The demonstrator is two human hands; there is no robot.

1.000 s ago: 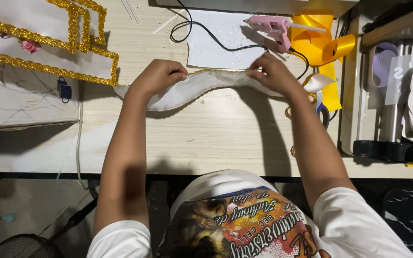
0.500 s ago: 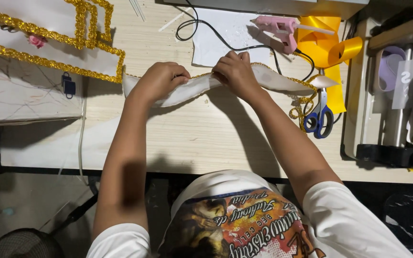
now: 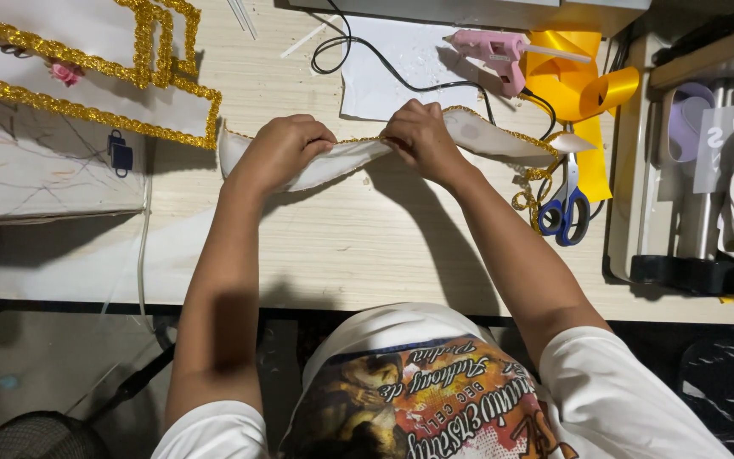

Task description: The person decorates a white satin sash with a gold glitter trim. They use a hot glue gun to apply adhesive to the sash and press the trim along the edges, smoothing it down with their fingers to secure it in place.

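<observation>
Hands meet in the upper middle of the frame, over a light wooden table. The left hand is closed on a long white strip with a gold glitter edge, pinching it near its left end. The right hand is closed on the same strip a little to the right, with the fingers curled over its upper edge. The strip runs from the left hand to the right part of the frame, where its far end lies near blue-handled scissors. Above the scissors, a pink glue gun lies just beside loops of yellow ribbon. In the upper left of the frame rests a white board with gold glitter trim, with a small blue clip below it.
</observation>
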